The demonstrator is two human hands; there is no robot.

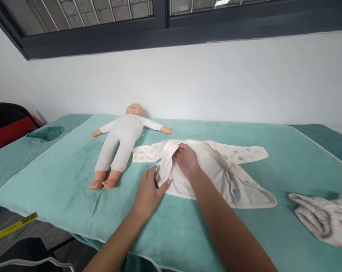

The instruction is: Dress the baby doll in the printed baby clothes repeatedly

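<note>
Head view | shirt [206, 168] lies spread on green cover [69, 166], beside doll [128, 126] | right hand [186, 160] pinches flap [168, 155]; left hand [148, 194], grip wide, at shirt's side | loosened pinch could let flap fall back

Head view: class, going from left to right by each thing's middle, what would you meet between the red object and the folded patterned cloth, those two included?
Red object, baby doll, left hand, right hand, folded patterned cloth. The white garment spreads behind both hands, so it is left out.
</note>
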